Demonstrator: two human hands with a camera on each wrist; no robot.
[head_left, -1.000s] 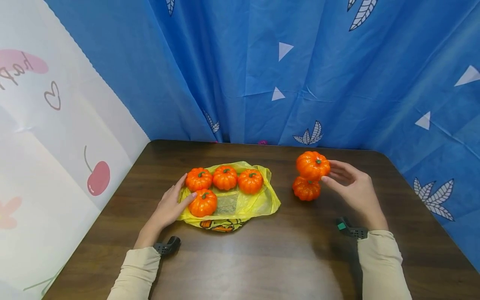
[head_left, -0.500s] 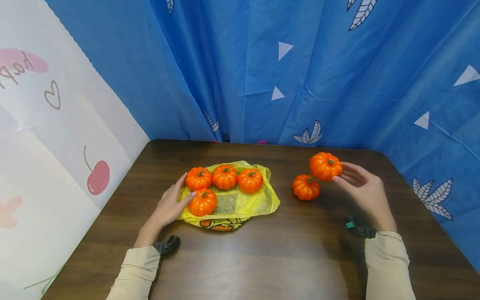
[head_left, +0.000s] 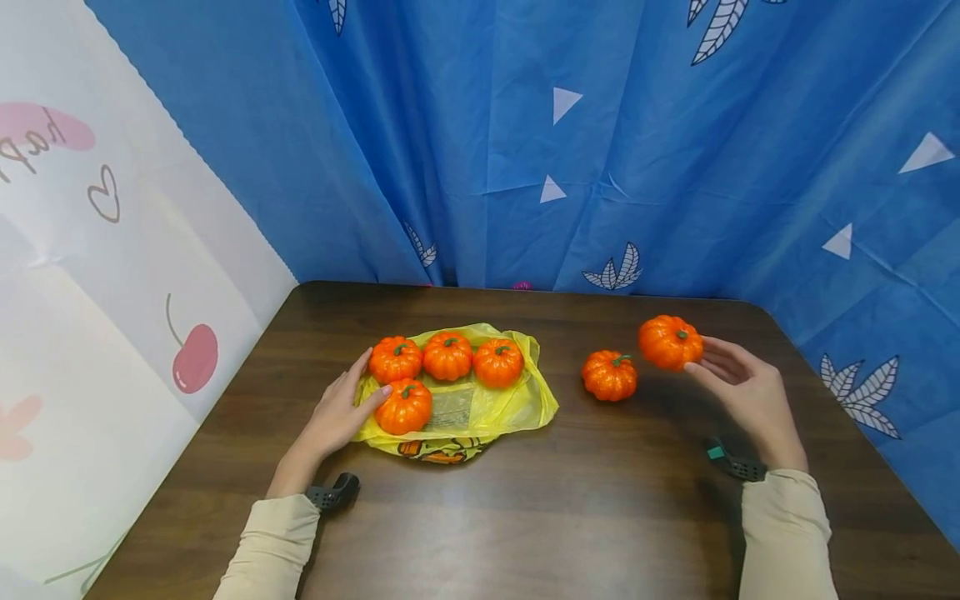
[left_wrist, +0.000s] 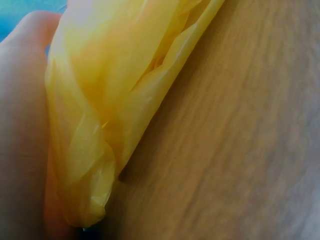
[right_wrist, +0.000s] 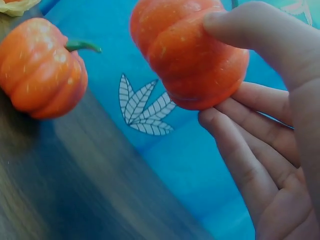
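Note:
My right hand [head_left: 750, 396] holds an orange toy pumpkin [head_left: 670, 342] up off the table, its thumb and fingertips on the right side of it. In the right wrist view, the thumb presses the held pumpkin's [right_wrist: 185, 50] side and the fingers support it from below. A second pumpkin [head_left: 609, 376] sits on the table, left of the held one. My left hand [head_left: 337, 412] lies along the left side of a yellow plastic bag [head_left: 517, 408], fingers fairly straight, thumb tip at the front pumpkin [head_left: 403, 407]. Bag plastic [left_wrist: 100, 110] fills much of the left wrist view.
Behind the front pumpkin, three more pumpkins stand in a row on the bag, the middle pumpkin [head_left: 447, 357] among them. The dark wooden table [head_left: 525, 517] is bounded by a blue curtain [head_left: 487, 167] at the back and a white printed sheet [head_left: 112, 275] at left.
My right hand has carried its pumpkin to the right, from over the second pumpkin to a spot beside it. The left hand and the bag have stayed put.

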